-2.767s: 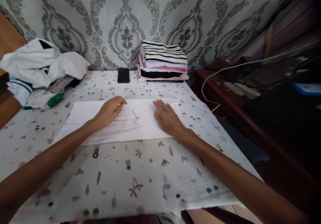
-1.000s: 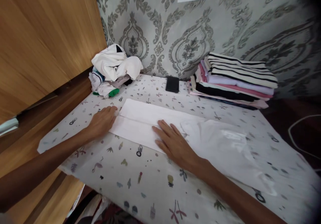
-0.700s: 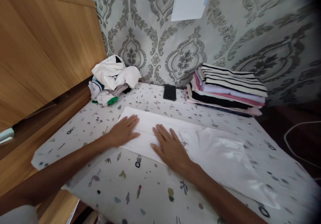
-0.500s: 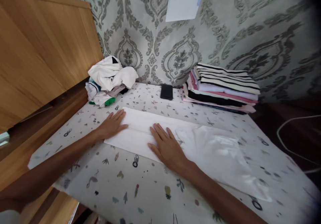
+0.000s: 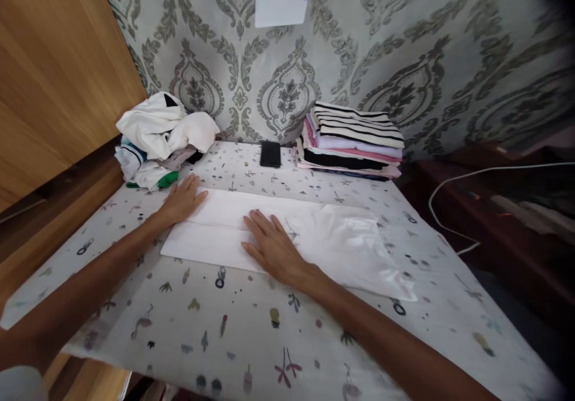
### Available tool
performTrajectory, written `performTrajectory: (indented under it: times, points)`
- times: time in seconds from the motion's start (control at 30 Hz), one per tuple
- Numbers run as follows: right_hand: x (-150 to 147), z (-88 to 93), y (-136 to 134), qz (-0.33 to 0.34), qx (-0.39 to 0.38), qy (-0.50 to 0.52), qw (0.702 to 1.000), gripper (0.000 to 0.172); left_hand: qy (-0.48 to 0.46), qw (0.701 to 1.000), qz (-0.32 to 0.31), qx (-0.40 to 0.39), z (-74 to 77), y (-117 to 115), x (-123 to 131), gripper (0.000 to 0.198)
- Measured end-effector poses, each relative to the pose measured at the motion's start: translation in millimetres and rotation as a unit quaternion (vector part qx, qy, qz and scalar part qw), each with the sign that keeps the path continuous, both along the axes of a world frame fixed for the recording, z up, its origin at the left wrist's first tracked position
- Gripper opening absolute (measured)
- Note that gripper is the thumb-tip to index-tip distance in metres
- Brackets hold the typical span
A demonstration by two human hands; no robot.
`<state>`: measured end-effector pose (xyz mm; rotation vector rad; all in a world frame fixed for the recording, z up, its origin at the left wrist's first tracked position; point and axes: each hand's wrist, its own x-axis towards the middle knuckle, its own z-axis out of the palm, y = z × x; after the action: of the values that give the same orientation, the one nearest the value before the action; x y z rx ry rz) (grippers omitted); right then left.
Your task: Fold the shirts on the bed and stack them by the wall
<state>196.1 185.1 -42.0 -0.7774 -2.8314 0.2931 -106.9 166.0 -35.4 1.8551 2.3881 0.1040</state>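
Observation:
A white garment (image 5: 220, 233) lies in a long, partly folded strip across the table. Its left part is smooth and flat, with a fold line running lengthwise; the right part is looser and wrinkled. My left hand (image 5: 182, 200) rests flat at the strip's far left corner, fingers stretched out. On the middle of the garment lies my right hand (image 5: 274, 242), palm down with the fingers spread. Neither hand grips the cloth. What kind of garment it is I cannot tell.
A crumpled clothes pile (image 5: 157, 131) sits at the back left by a wooden cabinet (image 5: 58, 83). Folded clothes (image 5: 354, 140) are stacked at the back right, and a black wallet-like object (image 5: 270, 154) lies between. A white cable (image 5: 435, 200) hangs beyond the right edge of the patterned tablecloth (image 5: 251, 329).
The view has turned to the right, so everything sits further left in the picture. Both hands keep about the same places on the white garment, which looks much the same.

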Motion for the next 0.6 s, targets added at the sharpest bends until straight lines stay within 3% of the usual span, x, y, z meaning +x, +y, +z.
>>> performTrajectory:
  times: [0.17,0.37,0.47,0.6]
  points:
    - [10.7,3.1,13.7,-0.081,-0.001,0.006,0.997,0.062,-0.013,0.995,-0.099,0.000,-0.2,-14.8,22.5,0.079]
    - [16.3,8.5,13.2,-0.125,-0.040,-0.035,0.991,0.063,0.010,0.999,-0.018,-0.028,5.1,-30.6,10.4,0.079]
    - [19.8,17.4,13.2,-0.126,-0.042,-0.008,0.991,0.066,0.022,0.999,-0.018,0.023,-8.2,-43.2,-1.2,0.077]
    - [41.5,23.2,28.4,-0.173,-0.074,-0.006,0.982,0.070,0.050,0.987,-0.121,0.097,-39.0,-55.2,-6.9,0.072]
